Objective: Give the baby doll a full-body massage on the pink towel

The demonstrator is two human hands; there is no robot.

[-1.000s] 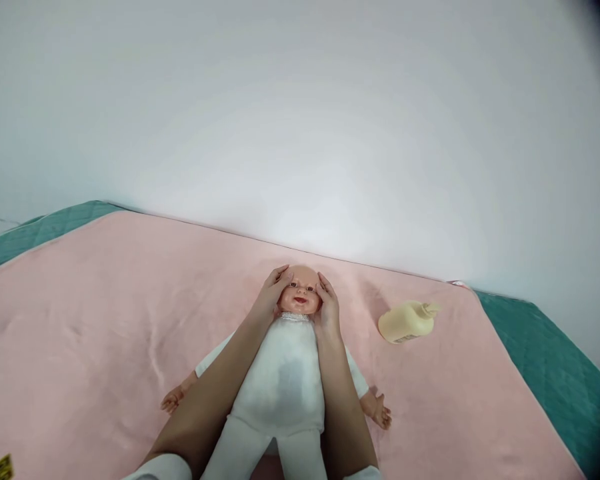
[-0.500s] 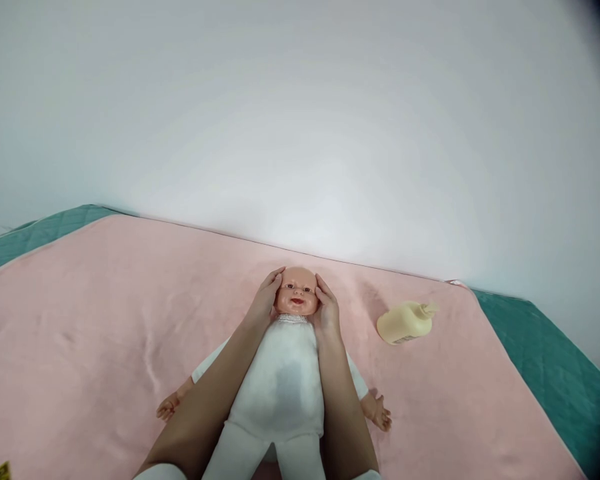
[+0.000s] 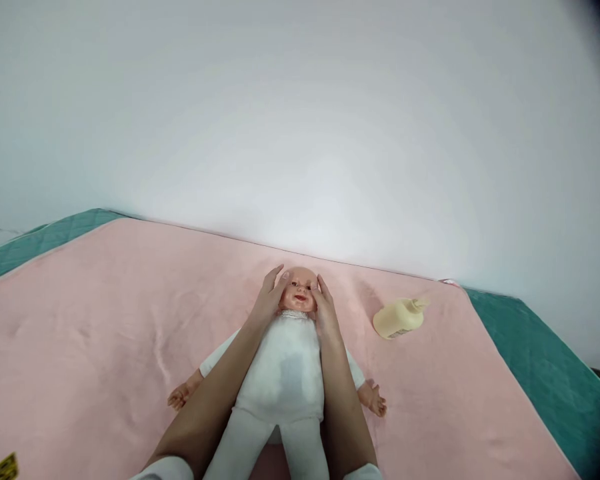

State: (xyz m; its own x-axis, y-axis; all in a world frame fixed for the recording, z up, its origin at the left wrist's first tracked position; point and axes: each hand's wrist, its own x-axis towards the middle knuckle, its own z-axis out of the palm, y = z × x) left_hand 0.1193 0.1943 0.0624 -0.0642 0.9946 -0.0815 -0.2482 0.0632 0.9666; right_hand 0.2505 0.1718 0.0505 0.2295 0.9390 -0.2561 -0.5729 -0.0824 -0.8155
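A baby doll (image 3: 285, 373) with a white cloth body lies face up on a pink blanket (image 3: 105, 320), its head away from me and its arms spread out. My left hand (image 3: 271, 291) rests along the left side of the doll's head, thumb on the temple and fingers apart. On the head's right side lies my right hand (image 3: 325, 303), its thumb near the doll's eye and its fingers stretched upward. Neither hand is closed round anything. Both forearms run alongside the doll's body, over its upper arms.
A pale yellow pump bottle (image 3: 398, 319) lies to the right of the doll. Green quilted padding (image 3: 540, 360) shows beyond the blanket's edges. Behind it rises a white wall (image 3: 300, 120). A yellow and black item (image 3: 3, 469) shows at the bottom left corner.
Both thumbs have come inward onto the sides of the doll's face, where the palms cupped the head before. The view has shifted slightly.
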